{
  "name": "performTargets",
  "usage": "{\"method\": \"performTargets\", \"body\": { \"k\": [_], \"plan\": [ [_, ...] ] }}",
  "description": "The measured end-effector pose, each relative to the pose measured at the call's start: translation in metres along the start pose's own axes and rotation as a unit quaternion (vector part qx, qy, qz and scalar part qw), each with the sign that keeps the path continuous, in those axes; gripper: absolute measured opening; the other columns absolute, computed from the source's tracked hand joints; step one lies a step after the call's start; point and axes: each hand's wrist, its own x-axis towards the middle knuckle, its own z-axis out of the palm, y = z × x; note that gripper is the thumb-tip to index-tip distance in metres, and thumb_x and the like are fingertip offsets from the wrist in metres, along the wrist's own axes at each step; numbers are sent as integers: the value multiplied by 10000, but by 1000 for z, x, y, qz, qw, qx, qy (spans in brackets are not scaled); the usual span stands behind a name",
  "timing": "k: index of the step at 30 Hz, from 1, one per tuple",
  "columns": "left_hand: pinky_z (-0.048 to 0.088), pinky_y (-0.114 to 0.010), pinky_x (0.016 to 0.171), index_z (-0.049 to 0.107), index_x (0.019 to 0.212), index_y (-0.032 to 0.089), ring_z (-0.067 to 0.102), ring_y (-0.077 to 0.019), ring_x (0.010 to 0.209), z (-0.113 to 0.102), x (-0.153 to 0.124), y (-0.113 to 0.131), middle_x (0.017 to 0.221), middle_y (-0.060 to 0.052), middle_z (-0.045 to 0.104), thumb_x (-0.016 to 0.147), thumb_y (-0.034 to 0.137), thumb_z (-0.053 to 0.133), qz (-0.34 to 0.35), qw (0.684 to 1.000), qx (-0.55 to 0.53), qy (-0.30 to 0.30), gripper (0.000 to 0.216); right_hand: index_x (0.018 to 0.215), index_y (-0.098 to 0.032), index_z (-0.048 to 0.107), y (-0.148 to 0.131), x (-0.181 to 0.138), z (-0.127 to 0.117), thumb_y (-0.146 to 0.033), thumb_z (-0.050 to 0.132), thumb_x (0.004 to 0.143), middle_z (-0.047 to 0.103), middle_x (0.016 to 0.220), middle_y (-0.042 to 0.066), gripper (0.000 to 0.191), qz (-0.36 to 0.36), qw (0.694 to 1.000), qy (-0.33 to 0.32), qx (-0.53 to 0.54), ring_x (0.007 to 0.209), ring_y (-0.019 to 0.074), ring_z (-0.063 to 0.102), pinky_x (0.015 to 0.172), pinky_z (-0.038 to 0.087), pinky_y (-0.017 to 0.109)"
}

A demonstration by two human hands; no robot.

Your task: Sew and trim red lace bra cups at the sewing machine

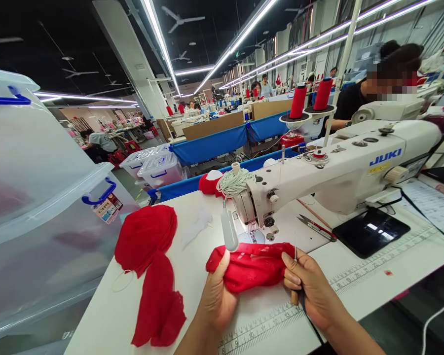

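A piece of red fabric (257, 273) is stretched between my two hands, just in front of the sewing machine's needle area. My left hand (218, 301) pinches its left end, thumb on top. My right hand (305, 281) grips the right end; tucked in the same hand is an awl-like tool (295, 297), its wooden handle below and thin metal spike pointing up. Behind the fabric stands a white JUKI sewing machine (303, 172). A small white lamp (229, 231) hangs from its head and overlaps the fabric's upper edge.
Red cut pieces (148, 234) lie on the table at left. Thread snips (316, 228) and a black phone or tablet (370, 231) lie at right. A ruler strip (259, 330) runs along the front. Clear plastic bins (52, 276) stand left. A co-worker (370, 88) sits beyond the machine.
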Motion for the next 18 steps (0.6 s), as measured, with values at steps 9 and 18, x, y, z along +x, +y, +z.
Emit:
{"method": "performTargets", "body": {
  "k": [9,18],
  "plan": [
    [510,-332,893,685,1039,143,680,-230,936,5,-7,0,951,-84,737,712,183,772,31,993,59,-96,341,706,-199,486,-10,-1,-13,-340,908,480,353,525,-97,499,26,998,51,-38,446,49,311,339,252,145],
    [501,-342,878,677,1093,134,667,-250,973,7,-11,3,1013,-125,726,794,184,689,25,984,74,-158,303,673,-195,472,-14,2,-14,-240,935,444,358,502,-114,519,66,993,75,59,409,5,282,322,232,81]
  ]
}}
